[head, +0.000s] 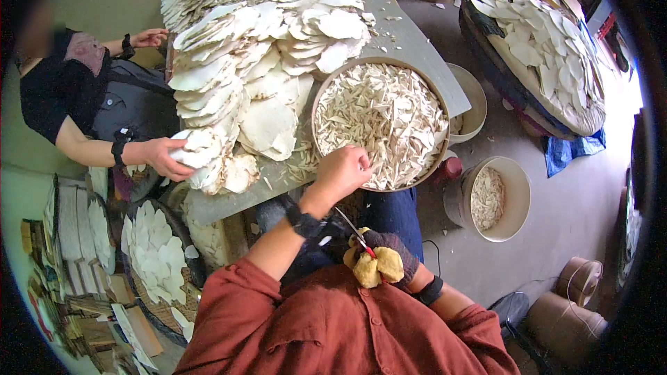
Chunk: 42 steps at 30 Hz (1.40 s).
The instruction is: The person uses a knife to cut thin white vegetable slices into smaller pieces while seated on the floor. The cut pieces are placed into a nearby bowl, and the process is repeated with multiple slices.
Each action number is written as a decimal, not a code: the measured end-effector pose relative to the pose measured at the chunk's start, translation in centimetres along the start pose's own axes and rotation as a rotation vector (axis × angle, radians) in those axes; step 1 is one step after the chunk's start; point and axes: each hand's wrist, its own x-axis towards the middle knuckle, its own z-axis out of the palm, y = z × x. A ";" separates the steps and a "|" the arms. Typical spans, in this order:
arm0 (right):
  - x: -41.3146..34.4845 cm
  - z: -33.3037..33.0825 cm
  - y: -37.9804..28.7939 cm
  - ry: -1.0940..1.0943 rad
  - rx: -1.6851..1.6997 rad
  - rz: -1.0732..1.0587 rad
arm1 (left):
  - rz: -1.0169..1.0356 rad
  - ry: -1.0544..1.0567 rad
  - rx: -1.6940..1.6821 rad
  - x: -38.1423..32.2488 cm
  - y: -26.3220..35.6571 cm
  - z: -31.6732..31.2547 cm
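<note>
Over the near rim of a round tray of whitish chips, my bare left hand is curled with its fingertips together. Whether anything sits between those fingers is hidden. My right hand, in a dark knitted glove with thick yellow finger coverings, is near my lap. It grips a red-handled tool with a slim curved blade, the blade pointing up and away from me. Left of the tray, large thin off-white slices with brownish edges lie in overlapping stacks on the grey tabletop.
Across the left corner, a co-worker's hand holds stacked slices. A white bucket with chips and a pale basin stand right of the table. Slices fill a large raised tray and a woven basket. Brown buckets stand lower right.
</note>
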 end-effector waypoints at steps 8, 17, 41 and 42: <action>0.9 0.6 -1.1 -0.088 0.758 0.366 | 0.056 0.049 0.214 1.0 -1.0 -0.5; 0.9 -1.5 2.2 -0.027 1.315 0.448 | 0.295 0.355 0.536 15.5 -1.7 -8.2; 2.3 -1.9 4.9 -0.277 1.506 0.371 | 0.168 0.505 -0.199 11.0 -6.2 -16.0; 2.5 -1.9 4.8 -0.258 1.472 0.371 | 0.117 0.495 -0.279 10.1 -6.6 -16.6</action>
